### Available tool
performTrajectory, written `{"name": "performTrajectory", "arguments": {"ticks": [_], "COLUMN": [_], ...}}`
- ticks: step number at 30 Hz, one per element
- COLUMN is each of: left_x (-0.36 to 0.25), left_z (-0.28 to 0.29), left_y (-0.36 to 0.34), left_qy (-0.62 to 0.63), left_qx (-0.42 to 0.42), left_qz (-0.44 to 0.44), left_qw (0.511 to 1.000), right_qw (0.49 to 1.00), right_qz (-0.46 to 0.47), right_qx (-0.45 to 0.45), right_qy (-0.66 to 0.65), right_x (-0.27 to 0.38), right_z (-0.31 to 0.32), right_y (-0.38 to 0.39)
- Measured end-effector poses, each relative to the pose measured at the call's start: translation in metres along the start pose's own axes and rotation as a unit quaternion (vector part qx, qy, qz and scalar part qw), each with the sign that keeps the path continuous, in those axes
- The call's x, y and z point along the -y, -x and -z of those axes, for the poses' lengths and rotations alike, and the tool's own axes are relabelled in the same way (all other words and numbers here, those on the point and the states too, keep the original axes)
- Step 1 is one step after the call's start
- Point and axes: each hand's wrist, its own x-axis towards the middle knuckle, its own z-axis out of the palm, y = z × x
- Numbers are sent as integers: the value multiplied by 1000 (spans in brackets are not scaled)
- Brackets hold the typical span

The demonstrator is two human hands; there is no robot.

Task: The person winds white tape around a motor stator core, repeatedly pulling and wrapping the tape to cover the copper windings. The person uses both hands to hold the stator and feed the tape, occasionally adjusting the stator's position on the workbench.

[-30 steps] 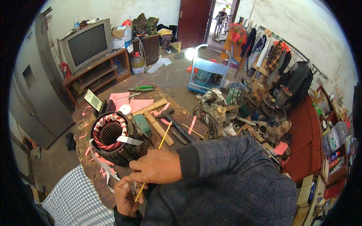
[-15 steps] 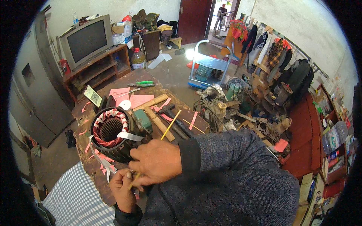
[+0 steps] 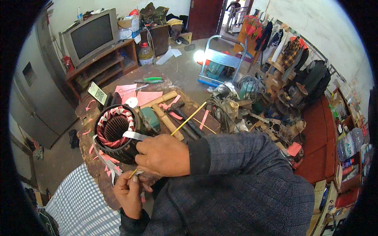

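A thin yellow stick or tube [image 3: 189, 118] runs slantwise beneath my right hand [image 3: 163, 155], whose fingers are closed round it. Its near end shows between the thumb and fingers of my left hand [image 3: 130, 194], which pinches it. A small pale piece [image 3: 139, 172] lies at the fingertips; I cannot make out what it is. Just beyond the hands stands a dark motor stator [image 3: 118, 147], its coil ends wrapped in red and white binding [image 3: 103, 137]. A white tape strip [image 3: 136, 135] reaches from the stator toward my right hand; another tape [image 3: 104, 159] hangs down its left side.
Around the stator on the worn table lie a hammer [image 3: 185, 122], wooden pieces [image 3: 167, 122], a white tape roll [image 3: 132, 102], scissors [image 3: 134, 89], green-handled pliers [image 3: 149, 80], pink paper [image 3: 149, 97] and a propped phone [image 3: 97, 93]. Checked cloth [image 3: 82, 200] hangs at the near left.
The yellow stick has shifted up and to the right, with more of it showing beyond my right hand. My left fingers have risen slightly along with its near end.
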Motion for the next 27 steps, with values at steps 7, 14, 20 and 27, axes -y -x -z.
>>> {"name": "performTrajectory", "arguments": {"ticks": [7,14,20,27], "left_x": [-6,-6,-2,0], "left_z": [-1,-2,1,8], "left_y": [0,-2,-5,-13], "left_qy": [22,30,-35,-82], "left_qx": [-10,-33,-24,-28], "left_qz": [-23,-34,-75,-79], "left_qw": [999,998,996,993], "right_qw": [1000,1000,993,993], "right_qz": [9,-4,-4,10], "right_qx": [-9,28,109,118], "right_qy": [5,-3,-36,-12], "right_x": [-1,-1,3,4], "right_z": [2,4,3,3], "right_y": [-1,-3,-5,-10]}}
